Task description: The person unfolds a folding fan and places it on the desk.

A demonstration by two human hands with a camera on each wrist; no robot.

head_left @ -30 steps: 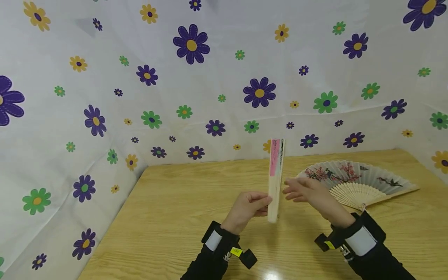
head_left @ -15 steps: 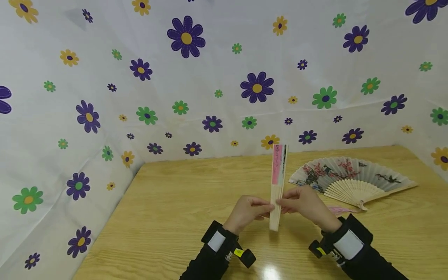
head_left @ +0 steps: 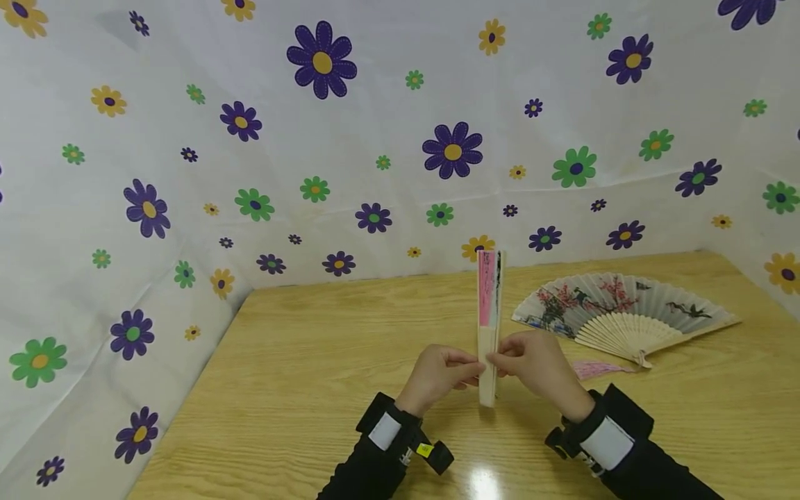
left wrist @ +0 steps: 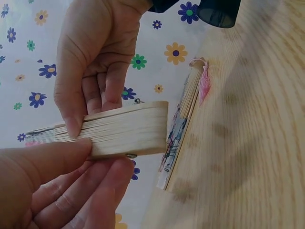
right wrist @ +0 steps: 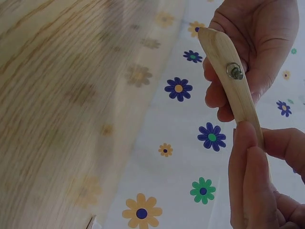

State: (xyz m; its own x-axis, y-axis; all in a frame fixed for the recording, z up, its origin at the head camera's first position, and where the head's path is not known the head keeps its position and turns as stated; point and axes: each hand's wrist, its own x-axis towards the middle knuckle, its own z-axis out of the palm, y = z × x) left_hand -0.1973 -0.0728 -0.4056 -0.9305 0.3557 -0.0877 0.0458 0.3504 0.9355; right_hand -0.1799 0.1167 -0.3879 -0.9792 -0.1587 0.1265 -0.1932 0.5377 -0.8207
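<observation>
A folded hand fan point(head_left: 489, 326) with pale wooden ribs and a pink strip stands upright over the table in the head view. My left hand point(head_left: 441, 375) pinches its lower part from the left, thumb on the ribs. From the right, my right hand point(head_left: 542, 364) pinches the same part between thumb and fingers. The left wrist view shows the ribs point(left wrist: 128, 131) stacked close together, both thumbs on them. A metal rivet point(right wrist: 234, 71) shows near the fan's rounded end in the right wrist view.
An open fan point(head_left: 631, 312) painted with blossoms and birds lies on the table at the right. Its pink tassel point(head_left: 596, 369) rests near my right wrist. Behind the wooden table point(head_left: 325, 326) hangs a white flower-print cloth point(head_left: 375, 125).
My right hand has come in from the right and taken hold of the folded fan beside my left hand. The fan has stayed upright and the open fan has not been moved.
</observation>
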